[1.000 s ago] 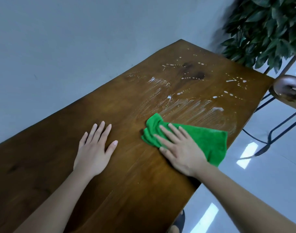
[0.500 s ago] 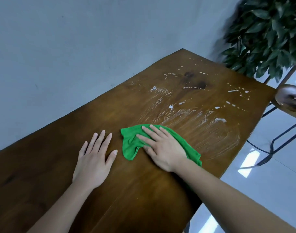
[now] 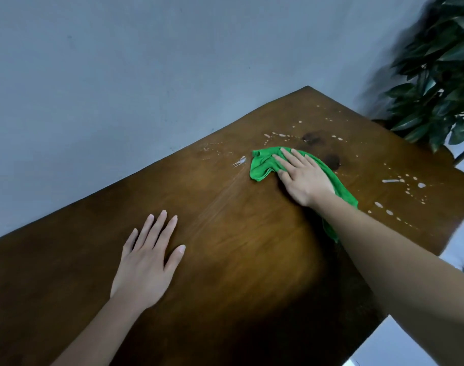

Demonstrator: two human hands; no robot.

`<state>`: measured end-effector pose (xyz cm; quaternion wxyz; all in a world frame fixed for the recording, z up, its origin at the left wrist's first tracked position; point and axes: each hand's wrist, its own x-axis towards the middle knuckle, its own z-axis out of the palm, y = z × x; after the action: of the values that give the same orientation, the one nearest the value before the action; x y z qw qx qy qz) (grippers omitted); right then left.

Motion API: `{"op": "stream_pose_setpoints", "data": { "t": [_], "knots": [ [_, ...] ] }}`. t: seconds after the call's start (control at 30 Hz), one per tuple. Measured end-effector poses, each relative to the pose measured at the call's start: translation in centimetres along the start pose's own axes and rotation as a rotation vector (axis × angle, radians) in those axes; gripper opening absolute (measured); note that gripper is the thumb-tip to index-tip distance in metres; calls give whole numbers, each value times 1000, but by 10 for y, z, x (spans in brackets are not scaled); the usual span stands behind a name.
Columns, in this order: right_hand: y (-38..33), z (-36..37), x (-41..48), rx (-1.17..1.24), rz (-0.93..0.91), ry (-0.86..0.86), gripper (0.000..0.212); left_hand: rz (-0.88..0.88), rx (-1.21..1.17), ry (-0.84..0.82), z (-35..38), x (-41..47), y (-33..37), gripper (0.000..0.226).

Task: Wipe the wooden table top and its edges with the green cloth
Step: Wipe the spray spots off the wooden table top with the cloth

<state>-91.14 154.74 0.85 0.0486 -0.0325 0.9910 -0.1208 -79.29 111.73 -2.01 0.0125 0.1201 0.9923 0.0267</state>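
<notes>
We pressed the green cloth (image 3: 262, 165) flat under our right hand (image 3: 303, 178), grip spread, just beside the dark knot (image 3: 331, 161) on the wooden worktop (image 3: 238, 247); our left hand (image 3: 146, 260) rested spread, well nearer us than that knot; white splashes (image 3: 390, 180) right of the knot, and the edges, seemed left to wipe.

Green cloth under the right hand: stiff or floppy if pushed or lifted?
Probably floppy: the green cloth is bunched in folds beside the right hand and trails loosely under the forearm. Likely light, so it would drape if lifted. It should slide on the smooth wooden table under a flat palm, though the white droplets may add drag.
</notes>
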Motion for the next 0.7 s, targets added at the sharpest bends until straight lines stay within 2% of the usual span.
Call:
{"op": "stream_pose_setpoints", "data": {
  "t": [0.2, 0.3, 0.47, 0.6, 0.7],
  "knots": [
    [22, -13, 40, -16, 26, -8, 61, -29, -5, -19, -2, 2, 4, 72],
    [8, -9, 28, -50, -33, -31, 63, -37, -12, -23, -4, 1, 5, 72],
    [-78, 20, -39, -69, -266, -90, 72, -40, -7, -29, -8, 1, 9, 76],
    [-165, 52, -79, -34, -456, -124, 67, -46, -9, -45, -9, 0, 10, 80],
    [-201, 63, -76, -10, -498, -130, 65, -64, -31, -63, -9, 0, 11, 86]
  ]
}}
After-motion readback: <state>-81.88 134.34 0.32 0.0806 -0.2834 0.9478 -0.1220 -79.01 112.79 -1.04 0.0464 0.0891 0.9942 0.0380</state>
